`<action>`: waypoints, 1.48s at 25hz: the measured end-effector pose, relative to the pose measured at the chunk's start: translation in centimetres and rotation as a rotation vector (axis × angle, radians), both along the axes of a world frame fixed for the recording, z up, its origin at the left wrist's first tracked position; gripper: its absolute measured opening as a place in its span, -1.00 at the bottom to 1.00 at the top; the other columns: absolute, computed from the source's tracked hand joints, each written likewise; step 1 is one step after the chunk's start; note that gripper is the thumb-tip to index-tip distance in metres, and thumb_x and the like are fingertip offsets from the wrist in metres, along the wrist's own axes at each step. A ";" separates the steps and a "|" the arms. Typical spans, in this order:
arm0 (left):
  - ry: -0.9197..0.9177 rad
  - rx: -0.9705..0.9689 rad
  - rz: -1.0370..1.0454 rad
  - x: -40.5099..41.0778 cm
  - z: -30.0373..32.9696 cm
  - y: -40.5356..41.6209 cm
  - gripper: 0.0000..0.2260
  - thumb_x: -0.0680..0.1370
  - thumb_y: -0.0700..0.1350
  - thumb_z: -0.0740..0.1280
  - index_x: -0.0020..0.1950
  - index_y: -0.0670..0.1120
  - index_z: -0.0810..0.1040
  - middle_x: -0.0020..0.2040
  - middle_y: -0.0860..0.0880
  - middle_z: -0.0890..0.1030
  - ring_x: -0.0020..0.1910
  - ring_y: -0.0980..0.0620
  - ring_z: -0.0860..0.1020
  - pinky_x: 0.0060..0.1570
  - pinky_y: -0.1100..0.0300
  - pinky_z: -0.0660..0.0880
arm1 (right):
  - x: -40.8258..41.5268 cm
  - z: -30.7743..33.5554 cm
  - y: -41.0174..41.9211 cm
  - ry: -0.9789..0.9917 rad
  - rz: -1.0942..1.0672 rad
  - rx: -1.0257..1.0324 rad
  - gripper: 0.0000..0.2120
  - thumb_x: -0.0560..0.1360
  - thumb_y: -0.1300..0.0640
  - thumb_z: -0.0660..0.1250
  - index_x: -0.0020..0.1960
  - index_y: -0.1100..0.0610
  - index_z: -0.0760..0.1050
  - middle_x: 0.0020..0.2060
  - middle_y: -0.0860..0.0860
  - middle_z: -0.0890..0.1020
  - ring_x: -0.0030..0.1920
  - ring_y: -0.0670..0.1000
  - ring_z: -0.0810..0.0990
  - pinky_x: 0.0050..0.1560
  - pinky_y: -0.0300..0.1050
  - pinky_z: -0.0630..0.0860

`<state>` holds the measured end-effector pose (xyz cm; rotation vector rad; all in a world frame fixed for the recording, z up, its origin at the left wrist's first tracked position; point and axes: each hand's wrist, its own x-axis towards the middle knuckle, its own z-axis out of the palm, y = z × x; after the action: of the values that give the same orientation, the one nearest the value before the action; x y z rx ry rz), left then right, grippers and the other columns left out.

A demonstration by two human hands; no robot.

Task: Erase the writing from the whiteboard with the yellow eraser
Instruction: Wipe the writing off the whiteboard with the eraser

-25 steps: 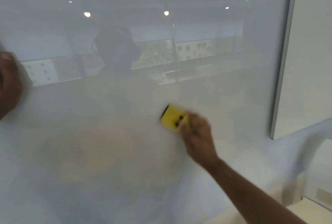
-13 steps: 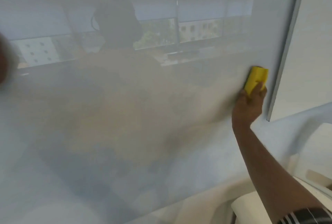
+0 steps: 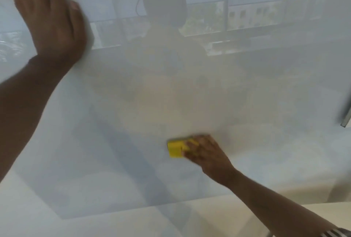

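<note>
The glossy whiteboard (image 3: 266,103) fills nearly the whole view and shows no legible writing, only reflections of a window and a person. My right hand (image 3: 206,153) presses the yellow eraser (image 3: 176,148) flat against the board's lower middle; the eraser's left end sticks out past my fingers. My left hand (image 3: 51,20) lies flat on the board at the upper left, fingers together and pointing up, holding nothing.
The board's grey right frame edge (image 3: 346,117) shows at the far right. Its bottom edge (image 3: 171,205) runs across the lower part of the view, with pale wall below it.
My right hand swept the eraser from the board's middle to the right edge, then back down to the lower middle. My left hand has come fully into view at the upper left.
</note>
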<state>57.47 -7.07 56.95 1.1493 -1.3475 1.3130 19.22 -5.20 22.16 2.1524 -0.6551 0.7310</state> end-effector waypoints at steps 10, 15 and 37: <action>-0.209 0.024 0.041 4.7 -1.1 2.7 -0.47 0.71 0.00 0.12 0.64 -0.16 0.15 0.65 -0.26 0.12 0.63 -0.27 0.11 0.53 -0.11 0.11 | -2.3 26.6 -4.8 -0.691 -0.032 -0.147 -0.54 0.61 0.24 0.25 0.49 0.02 0.48 0.43 0.21 0.55 0.34 0.34 0.56 0.36 0.05 0.46; -0.124 0.018 0.011 5.3 -0.7 2.7 -0.48 0.70 0.00 0.10 0.62 -0.20 0.19 0.63 -0.30 0.14 0.62 -0.32 0.12 0.56 -0.20 0.09 | -1.1 42.2 -5.3 -1.440 -0.259 -0.054 -0.32 0.52 0.15 0.11 0.65 0.02 0.18 0.63 0.06 0.28 0.53 0.17 0.38 0.51 0.07 0.36; -0.036 0.247 -0.099 2.4 -10.0 3.2 -0.41 0.69 0.04 0.10 0.66 -0.20 0.08 0.61 -0.45 -0.02 0.63 -0.42 -0.07 0.56 -0.40 -0.10 | 6.6 12.6 0.3 -0.403 -0.010 -0.036 -0.58 0.65 0.28 0.25 0.48 0.05 0.46 0.36 0.26 0.59 0.28 0.33 0.59 0.28 0.14 0.50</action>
<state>59.85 -3.90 46.96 1.2105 -1.6063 1.1233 25.83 -4.91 34.74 1.9814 -0.8496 1.1780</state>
